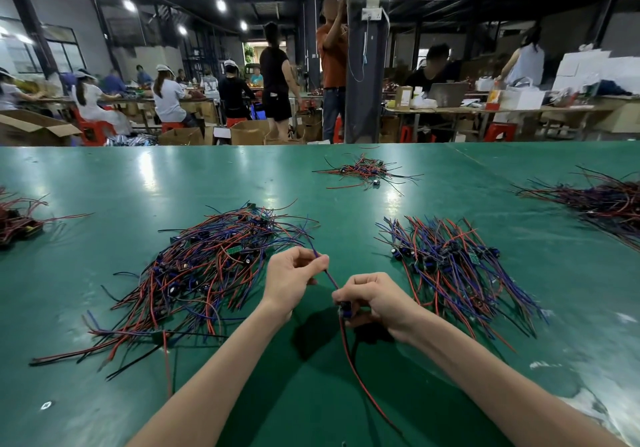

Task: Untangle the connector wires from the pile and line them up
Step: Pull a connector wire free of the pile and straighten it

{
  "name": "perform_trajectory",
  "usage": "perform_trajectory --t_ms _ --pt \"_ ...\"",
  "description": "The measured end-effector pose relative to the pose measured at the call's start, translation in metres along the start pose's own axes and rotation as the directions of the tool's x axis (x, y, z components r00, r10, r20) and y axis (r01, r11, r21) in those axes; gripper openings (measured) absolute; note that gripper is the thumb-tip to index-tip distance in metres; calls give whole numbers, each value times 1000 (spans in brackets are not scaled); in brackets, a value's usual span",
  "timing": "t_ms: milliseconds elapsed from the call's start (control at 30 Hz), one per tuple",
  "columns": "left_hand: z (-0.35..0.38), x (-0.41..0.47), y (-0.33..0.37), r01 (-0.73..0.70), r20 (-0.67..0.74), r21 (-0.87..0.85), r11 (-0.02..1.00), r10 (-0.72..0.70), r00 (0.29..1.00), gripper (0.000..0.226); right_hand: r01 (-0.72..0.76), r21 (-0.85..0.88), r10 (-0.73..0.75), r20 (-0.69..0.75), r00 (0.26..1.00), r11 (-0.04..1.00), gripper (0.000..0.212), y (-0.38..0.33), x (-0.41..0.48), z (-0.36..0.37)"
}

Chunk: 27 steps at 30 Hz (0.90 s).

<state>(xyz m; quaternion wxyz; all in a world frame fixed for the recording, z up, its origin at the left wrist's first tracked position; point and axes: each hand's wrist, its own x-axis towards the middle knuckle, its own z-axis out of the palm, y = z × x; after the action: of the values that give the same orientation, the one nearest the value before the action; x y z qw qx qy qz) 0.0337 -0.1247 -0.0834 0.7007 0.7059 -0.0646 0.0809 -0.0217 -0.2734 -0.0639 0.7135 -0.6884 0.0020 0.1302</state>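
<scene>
A tangled pile of red, blue and black connector wires lies on the green table, left of my hands. To the right lies a second heap whose wires run roughly parallel. Between them I hold one connector wire. My left hand pinches its blue lead near the tip. My right hand grips the small dark connector body. The wire's red and black leads trail down toward me over the table.
A small wire pile lies farther back in the middle. Bigger heaps sit at the right edge and the left edge. Beyond the table are cardboard boxes, red stools and several people at other benches.
</scene>
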Motion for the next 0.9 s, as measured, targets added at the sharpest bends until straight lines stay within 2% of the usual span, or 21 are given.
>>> perform_trajectory --t_ms 167,333,600,767,900 --pt "-16 14 -2 -34 -129 165 986 56 990 13 10 -17 -10 22 1000 1000 25 0 -1 2" --pt "-24 19 -4 -31 -194 142 989 59 979 12 6 3 -6 48 999 1000 27 1 -1 2" --pt "-25 20 1 113 -226 -102 988 -133 965 22 21 -9 -20 78 997 1000 32 1 -1 0" --pt "-25 20 8 211 -184 -368 906 -293 938 26 32 -22 -30 88 996 999 28 1 0 0" --pt "-23 19 12 224 -158 -441 869 -321 934 23 29 -21 -27 100 995 999 26 2 0 -1"
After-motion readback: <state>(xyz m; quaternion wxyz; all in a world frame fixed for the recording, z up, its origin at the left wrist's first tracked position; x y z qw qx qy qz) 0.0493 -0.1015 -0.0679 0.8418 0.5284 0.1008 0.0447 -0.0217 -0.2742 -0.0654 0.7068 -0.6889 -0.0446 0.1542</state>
